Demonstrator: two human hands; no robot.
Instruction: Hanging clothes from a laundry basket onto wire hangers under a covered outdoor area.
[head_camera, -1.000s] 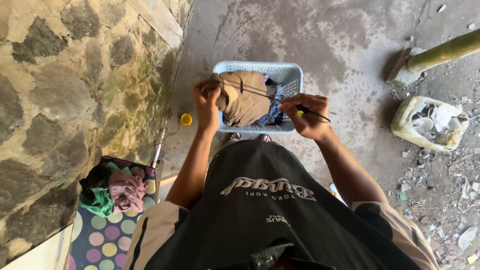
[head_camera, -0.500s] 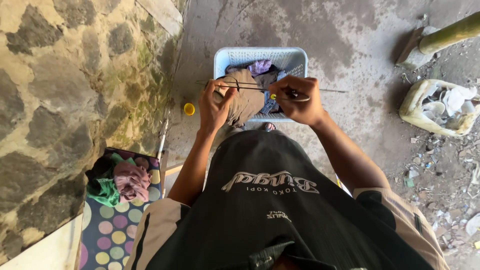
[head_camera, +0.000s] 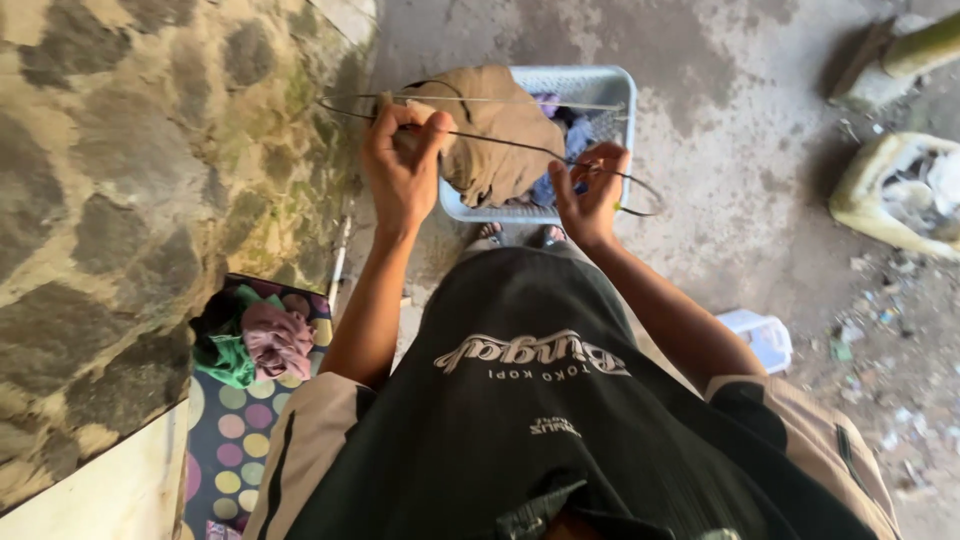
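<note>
A thin wire hanger (head_camera: 470, 100) is held out over a pale blue basket (head_camera: 612, 92), with a tan cloth (head_camera: 495, 135) draped around it. The cloth hangs bunched from the hanger's upper bar and covers much of the basket's left half.

The left hand (head_camera: 402, 165) is closed on the hanger and a fold of the cloth at the hanger's left end, thumb and fingers pinched together over the wire. The right hand (head_camera: 590, 190) grips the hanger's other end at the basket's right front corner, fingers curled narrowly round the dark wire, which loops out past the hand over the concrete floor (head_camera: 720, 150).

Inside the basket, behind and beside the cloth, lie more clothes (head_camera: 560, 115) in purple and blue. The person's toes (head_camera: 515, 235) show just in front of the basket's near wall.

Left of the basket rises a stone wall (head_camera: 130, 160) of dark rocks set in pale mortar. At its foot, well to the left of and nearer than the basket, a dotted mat (head_camera: 235, 440) carries a pink cloth (head_camera: 278, 340) touching a green cloth (head_camera: 228, 355).

Right of the basket, well apart, a yellowish tub (head_camera: 880, 200) holds pale scraps, and a green post (head_camera: 925, 45) stands beyond it. A small clear box (head_camera: 762, 335) lies on the floor nearer than the basket, to its right.
</note>
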